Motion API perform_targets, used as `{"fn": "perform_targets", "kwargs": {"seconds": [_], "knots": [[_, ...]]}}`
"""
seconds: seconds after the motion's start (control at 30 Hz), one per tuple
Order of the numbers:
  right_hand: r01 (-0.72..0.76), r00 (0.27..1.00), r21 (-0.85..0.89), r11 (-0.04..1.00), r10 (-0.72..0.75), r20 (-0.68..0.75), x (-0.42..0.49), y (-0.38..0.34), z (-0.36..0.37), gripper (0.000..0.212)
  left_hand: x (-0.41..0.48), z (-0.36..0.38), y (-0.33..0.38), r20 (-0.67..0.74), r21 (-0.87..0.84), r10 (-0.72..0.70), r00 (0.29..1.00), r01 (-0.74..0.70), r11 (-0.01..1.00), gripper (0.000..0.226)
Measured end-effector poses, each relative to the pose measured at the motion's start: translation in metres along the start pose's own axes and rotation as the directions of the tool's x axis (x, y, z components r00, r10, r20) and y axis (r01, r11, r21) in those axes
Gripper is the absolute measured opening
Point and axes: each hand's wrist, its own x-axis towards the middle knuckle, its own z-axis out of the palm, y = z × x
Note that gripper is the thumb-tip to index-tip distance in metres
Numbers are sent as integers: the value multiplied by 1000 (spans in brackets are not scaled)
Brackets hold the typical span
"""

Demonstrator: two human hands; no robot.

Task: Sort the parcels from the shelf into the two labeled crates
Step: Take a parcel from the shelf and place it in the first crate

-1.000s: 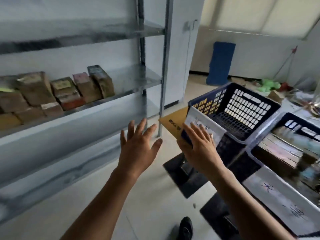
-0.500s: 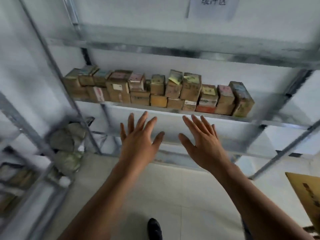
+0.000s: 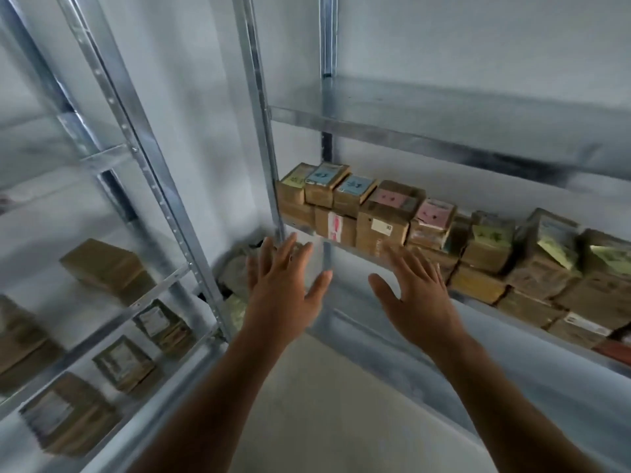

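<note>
I see both hands, left [image 3: 283,285] and right [image 3: 415,295], raised palms-down, fingers spread, empty, before the parcels [image 3: 382,220].

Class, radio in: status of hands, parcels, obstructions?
Left hand and right hand open, empty. Parcels stacked on shelf ahead. No obstruction seen.

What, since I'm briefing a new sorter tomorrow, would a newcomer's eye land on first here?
Two bare hands, the left hand and right hand, reach forward open-fingered at centre, holding nothing. Just beyond them, brown parcels with blue, pink and yellow-green labels are stacked along the metal shelf, running off right. Blurred cartons sit on a second rack at left.
</note>
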Motion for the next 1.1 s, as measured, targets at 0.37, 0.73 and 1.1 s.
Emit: {"fn": "perform_targets", "kwargs": {"seconds": [0.37, 0.73, 1.1], "knots": [[56, 998, -33, 998, -56, -2, 161, -51, 89, 75, 139, 26, -131, 32, -102, -50, 998, 53, 993, 72], [-81, 997, -89, 993, 79, -23, 281, -89, 140, 74, 285, 65, -205, 164, -175, 10, 986, 19, 984, 80], [-155, 987, -32, 987, 156, 30, 396, -49, 175, 86, 384, 152, -214, 235, -120, 41, 971, -13, 993, 67]]}}
